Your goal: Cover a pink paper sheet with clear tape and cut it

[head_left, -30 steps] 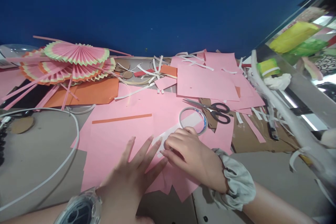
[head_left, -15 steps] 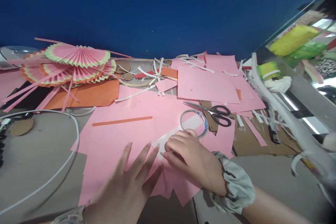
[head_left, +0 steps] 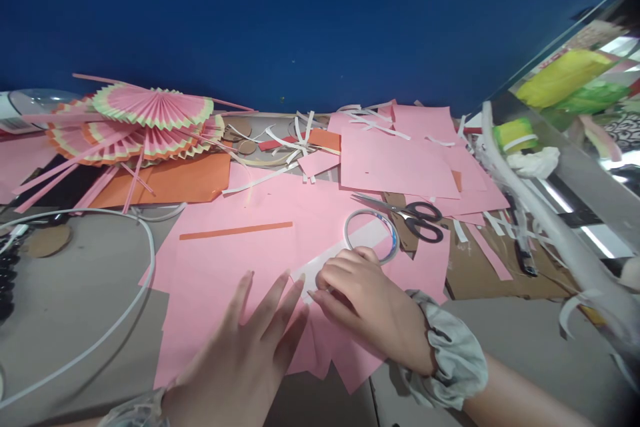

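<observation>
Fingers of my left hand point(head_left: 250, 340) lie spread flat on the pink sheet point(head_left: 225, 273) near the worktop's front edge; my right hand's point(head_left: 360, 300) fingers pinch a white strip point(head_left: 320, 265) onto it. Strip partly laid; tape roll point(head_left: 371, 235) beside, remainder unpressed.

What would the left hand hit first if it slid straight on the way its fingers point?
The left hand lies flat on the pink paper, fingers pointing up and right. It would probably meet the white strip under the right hand first, then the tape ring.
</observation>
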`<state>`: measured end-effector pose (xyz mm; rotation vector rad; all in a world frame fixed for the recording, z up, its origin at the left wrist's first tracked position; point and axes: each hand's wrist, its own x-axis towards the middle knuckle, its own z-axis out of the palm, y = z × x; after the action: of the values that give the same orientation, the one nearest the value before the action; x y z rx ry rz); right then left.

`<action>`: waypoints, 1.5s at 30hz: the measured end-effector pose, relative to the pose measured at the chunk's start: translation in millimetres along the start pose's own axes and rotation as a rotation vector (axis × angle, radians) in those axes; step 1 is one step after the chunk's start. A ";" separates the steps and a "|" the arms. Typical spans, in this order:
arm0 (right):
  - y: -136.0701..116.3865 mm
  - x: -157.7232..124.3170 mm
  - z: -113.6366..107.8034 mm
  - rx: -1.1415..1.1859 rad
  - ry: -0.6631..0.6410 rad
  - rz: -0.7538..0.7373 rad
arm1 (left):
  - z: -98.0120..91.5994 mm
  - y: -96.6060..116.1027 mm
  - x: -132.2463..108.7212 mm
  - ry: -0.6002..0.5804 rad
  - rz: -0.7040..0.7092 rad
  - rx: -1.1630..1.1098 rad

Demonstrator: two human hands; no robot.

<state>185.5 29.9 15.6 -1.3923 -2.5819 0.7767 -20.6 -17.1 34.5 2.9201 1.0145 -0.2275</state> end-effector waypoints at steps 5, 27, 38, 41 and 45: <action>0.1 -0.1 -0.8 0.017 0.006 -0.003 | 7.5 9.9 1.8 -0.018 -0.043 0.000; 2.0 0.7 -1.6 0.083 -0.017 -0.007 | 23.5 14.8 4.0 -0.019 -0.098 -0.035; 2.6 0.8 -4.4 0.034 -0.055 -0.015 | -9.0 11.8 11.4 -0.237 -0.135 -0.160; 2.0 0.9 -4.4 0.041 -0.054 -0.008 | -10.7 11.2 12.0 -0.257 -0.129 -0.160; 1.1 0.8 -4.4 0.042 -0.067 -0.002 | -11.2 12.5 12.2 -0.248 -0.146 -0.152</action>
<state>187.4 32.8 18.8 -1.3751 -2.5996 0.8866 -2.1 -18.4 43.6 2.6047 1.1470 -0.4821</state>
